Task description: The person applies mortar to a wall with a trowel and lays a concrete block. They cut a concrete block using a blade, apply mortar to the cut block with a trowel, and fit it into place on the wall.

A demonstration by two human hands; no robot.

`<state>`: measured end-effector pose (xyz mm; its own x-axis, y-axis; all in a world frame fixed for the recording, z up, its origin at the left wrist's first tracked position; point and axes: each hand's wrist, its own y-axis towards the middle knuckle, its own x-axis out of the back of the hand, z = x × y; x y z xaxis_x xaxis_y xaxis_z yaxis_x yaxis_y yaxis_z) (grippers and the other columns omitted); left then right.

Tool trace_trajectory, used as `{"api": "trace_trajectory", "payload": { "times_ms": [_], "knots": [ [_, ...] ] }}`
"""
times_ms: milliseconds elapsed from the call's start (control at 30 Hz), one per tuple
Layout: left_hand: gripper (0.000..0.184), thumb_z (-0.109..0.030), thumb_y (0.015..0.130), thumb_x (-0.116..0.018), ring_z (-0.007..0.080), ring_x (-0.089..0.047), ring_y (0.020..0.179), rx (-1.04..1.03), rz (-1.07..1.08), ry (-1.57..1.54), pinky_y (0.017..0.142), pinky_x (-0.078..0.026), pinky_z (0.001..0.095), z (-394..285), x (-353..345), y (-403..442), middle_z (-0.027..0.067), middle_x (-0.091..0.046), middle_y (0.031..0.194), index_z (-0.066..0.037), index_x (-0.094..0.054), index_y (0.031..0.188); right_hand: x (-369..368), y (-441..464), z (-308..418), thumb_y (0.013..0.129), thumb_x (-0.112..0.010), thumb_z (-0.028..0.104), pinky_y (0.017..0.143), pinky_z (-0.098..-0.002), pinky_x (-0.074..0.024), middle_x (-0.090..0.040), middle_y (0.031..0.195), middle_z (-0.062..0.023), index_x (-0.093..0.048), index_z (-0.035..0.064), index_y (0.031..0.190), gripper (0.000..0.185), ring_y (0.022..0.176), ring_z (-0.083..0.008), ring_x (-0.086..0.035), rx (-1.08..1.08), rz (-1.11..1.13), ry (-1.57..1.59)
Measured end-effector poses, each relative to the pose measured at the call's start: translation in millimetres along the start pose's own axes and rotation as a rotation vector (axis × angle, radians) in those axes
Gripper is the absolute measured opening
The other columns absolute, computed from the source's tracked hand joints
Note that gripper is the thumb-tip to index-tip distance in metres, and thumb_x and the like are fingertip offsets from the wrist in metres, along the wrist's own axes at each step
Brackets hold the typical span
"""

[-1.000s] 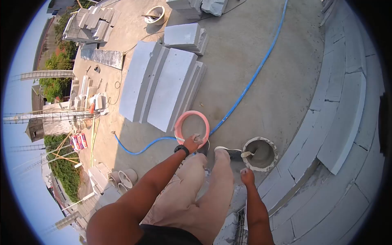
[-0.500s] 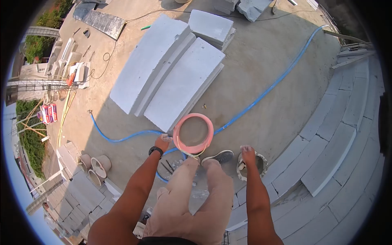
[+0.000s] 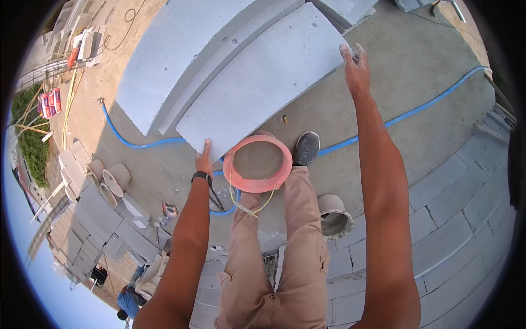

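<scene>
A pale grey curved stone slab [image 3: 266, 82] lies in front of me, beside a larger slab [image 3: 186, 49] of the same kind. At its near left corner is my left hand [image 3: 204, 160], the thumb upright against the edge and the other fingers mostly hidden. My right hand [image 3: 357, 70] is at the slab's far right corner, fingers apart and dusty, with the fingertips at the edge. Between my arms, close to my feet, stands a pink bucket [image 3: 286, 160] with a rope handle and grey contents.
A blue hose [image 3: 427, 104] crosses the concrete floor behind the bucket. A mortar-crusted bucket [image 3: 331, 204] lies tilted by my leg. Several pale buckets [image 3: 116, 176] are at left. Stone courses [image 3: 444, 214] curve along the right. Another person [image 3: 130, 300] is at lower left.
I have stepped and leaned closer to the slabs. My right hand has moved from beside the mortar-crusted bucket up to the slab's far corner; my left hand has come to its near corner.
</scene>
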<state>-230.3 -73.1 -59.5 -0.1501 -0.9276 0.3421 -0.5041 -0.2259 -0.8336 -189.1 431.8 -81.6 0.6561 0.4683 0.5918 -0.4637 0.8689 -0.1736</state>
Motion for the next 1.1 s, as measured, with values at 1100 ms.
{"api": "trace_trajectory", "payload": {
  "times_ms": [1100],
  "knots": [
    [0.101,-0.067,0.07,-0.069,0.0364,-0.061,0.103,-0.077,-0.399,0.127,0.073,-0.054,0.0473,-84.4,34.5,-42.9,0.0274,-0.059,0.116,0.017,-0.051,0.123,-56.7,-118.8,170.2,0.083,-0.069,0.024,0.102,-0.0423,-0.0341,-0.054,0.123,-0.0061,-0.041,0.0188,0.142,0.065,0.118,-0.0226,-0.049,1.317,0.722,-0.976]
  ]
}}
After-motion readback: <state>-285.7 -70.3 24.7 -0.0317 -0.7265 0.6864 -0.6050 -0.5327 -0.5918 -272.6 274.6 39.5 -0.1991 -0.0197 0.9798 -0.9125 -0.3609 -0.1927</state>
